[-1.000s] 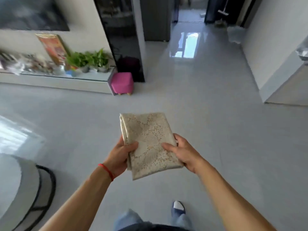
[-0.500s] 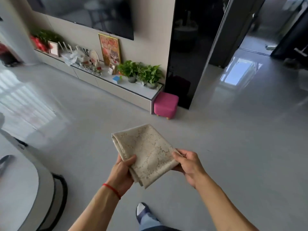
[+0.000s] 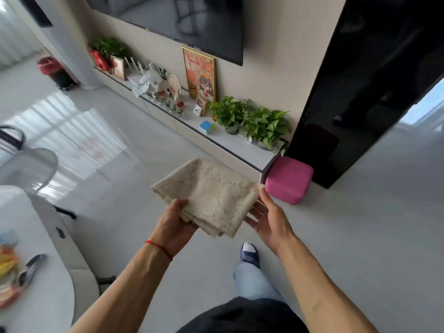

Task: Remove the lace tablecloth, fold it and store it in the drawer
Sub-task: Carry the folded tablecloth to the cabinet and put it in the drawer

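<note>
the left hand pinches the folded lace tablecloth to carry it flat, the right hand steadying its edge with straight fingers, likely bound for the low cabinet.

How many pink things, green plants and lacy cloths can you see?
Pink things: 1, the pink stool
Green plants: 3, first plant, second plant, far plant
Lacy cloths: 1, the folded lace tablecloth
Total: 5

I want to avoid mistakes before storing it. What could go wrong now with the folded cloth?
The right hand only touches the lace tablecloth with straight fingers; the left hand alone grips one corner, so the layers may slip open. Walking on, a foot could catch the pink stool near the cabinet.
</note>
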Demonstrator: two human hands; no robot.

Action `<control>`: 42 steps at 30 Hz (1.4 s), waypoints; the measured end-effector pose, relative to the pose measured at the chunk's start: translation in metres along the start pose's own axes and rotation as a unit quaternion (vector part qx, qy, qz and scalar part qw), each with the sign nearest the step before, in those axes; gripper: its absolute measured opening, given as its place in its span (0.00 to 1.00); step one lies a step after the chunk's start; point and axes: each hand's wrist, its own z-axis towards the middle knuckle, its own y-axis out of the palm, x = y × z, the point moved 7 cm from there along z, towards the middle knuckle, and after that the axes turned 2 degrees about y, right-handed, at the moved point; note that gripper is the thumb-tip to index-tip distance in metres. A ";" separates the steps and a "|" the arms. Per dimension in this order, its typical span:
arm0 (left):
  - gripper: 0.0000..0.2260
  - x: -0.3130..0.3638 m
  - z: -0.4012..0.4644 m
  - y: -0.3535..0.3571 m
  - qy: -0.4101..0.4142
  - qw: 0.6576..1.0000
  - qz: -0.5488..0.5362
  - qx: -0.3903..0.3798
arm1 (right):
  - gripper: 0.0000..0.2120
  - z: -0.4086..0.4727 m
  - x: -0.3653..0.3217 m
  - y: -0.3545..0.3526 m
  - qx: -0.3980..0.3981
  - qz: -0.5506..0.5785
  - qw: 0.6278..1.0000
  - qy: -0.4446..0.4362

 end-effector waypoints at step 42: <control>0.16 0.028 0.799 0.033 -0.121 0.851 0.508 -0.054 | 0.17 0.652 0.017 -0.143 0.478 -0.165 0.862 -0.035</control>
